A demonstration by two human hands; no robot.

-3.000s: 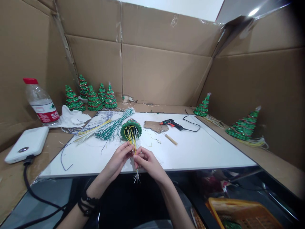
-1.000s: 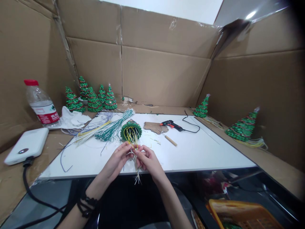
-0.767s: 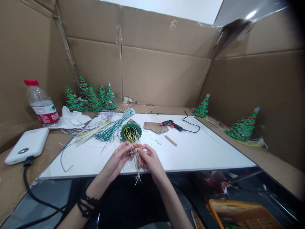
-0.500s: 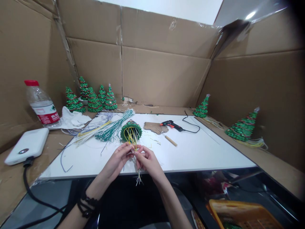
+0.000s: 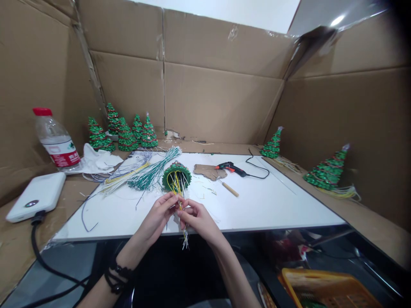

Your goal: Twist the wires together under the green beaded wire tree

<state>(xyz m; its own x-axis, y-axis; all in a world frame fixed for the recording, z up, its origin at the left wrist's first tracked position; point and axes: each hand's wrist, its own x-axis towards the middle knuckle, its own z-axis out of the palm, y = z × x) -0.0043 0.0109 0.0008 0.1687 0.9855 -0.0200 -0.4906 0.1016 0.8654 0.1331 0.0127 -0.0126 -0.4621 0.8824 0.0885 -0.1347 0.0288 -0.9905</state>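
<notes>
A small green Christmas tree [image 5: 167,182] lies on its side on the white board, its hollow base turned toward me. Yellow and white wires [image 5: 180,188] come out of the base to my hands. My left hand [image 5: 165,209] pinches the wire bundle between thumb and fingers. Just right of it, my right hand [image 5: 194,218] is closed on the same bundle lower down. The loose wire ends hang past the board's front edge. To the left lies a bundle of green and white wires [image 5: 150,171].
A black glue gun [image 5: 233,167] rests by a cardboard scrap [image 5: 205,171] and a wooden-handled awl [image 5: 229,188]. Finished-looking trees [image 5: 126,134] stand back left, two more at right. A bottle [image 5: 59,145] and a white power bank [image 5: 37,196] sit left; an orange basket [image 5: 330,278] is below right.
My right hand has shifted slightly left along the wires, its fingers bent differently. The hanging wire ends have swung a little left. The tree stays in place.
</notes>
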